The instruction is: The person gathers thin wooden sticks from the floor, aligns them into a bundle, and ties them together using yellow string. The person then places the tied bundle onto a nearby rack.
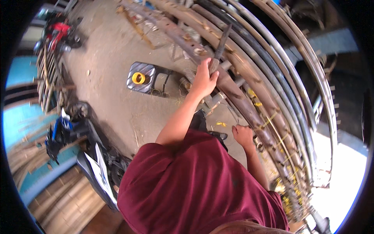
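My left hand [205,80] is closed round the wooden handle of a large knife [223,42]. Its long dark blade points up and away from me, over the near brown poles [230,86]. Lower and to the right, my right hand [243,135] is curled into a fist beside the same poles. Whatever it may hold is hidden. Yellow ties [269,120] wrap some of the poles, and a yellow scrap [221,124] lies between my hands. Left of the knife, a yellow ring-shaped roll [134,77] sits on a low bench with a dark, shiny top [150,71].
Several long poles [286,74] curve along my right side on a rack. A blue, white and black motorcycle [99,163] stands at lower left, a red one [60,31] at far left. Stacked sticks [48,76] lean by the blue wall [19,72]. Bare concrete floor [105,50] spreads between.
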Demonstrator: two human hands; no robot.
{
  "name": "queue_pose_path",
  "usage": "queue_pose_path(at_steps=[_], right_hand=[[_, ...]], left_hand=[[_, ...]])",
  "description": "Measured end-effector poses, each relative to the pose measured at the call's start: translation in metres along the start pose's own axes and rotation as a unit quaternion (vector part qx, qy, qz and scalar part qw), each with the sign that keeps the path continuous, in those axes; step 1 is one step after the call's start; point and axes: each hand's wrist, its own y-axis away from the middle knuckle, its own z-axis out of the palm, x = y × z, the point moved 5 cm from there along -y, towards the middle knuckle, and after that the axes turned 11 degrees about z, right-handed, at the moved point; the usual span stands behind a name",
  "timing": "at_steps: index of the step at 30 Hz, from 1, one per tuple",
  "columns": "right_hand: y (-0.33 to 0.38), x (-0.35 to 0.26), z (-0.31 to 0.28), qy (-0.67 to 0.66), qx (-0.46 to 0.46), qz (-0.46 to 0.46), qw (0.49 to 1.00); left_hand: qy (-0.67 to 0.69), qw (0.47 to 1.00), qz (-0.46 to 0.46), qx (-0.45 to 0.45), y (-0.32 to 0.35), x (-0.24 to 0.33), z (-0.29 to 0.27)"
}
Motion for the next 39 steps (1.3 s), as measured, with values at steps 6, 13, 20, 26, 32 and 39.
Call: queue_pose_path(at_steps=[6, 13, 20, 26, 32, 39], right_hand=[[-0.009, -0.001, 0.034, 0.087, -0.053, 0.002, 0.995], [0.009, 0.015, 0.059, 0.15, -0.199, 0.054, 0.967], [-0.004, 0.035, 0.058, 0.211, -0.268, 0.148, 0.928], [0.0, 0.045, 0.07, 0.162, -0.222, 0.1, 0.956], [-0.011, 0.029, 0.056, 0.05, -0.214, 0.158, 0.963], [0.029, -0.009, 0.015, -0.06, -0.005, 0.107, 0.992]], left_hand=[[-0.093, 0.937, -0.04, 0.333, 0.104, -0.102, -0.085], [-0.125, 0.889, -0.337, 0.282, 0.113, -0.367, -0.1], [-0.134, 0.827, -0.415, 0.354, 0.069, -0.51, -0.12], [-0.185, 0.737, -0.583, 0.286, 0.077, -0.551, -0.148], [-0.282, 0.92, -0.24, 0.13, 0.093, -0.49, -0.053], [0.012, 0.873, -0.391, -0.291, 0.258, -0.398, 0.118]])
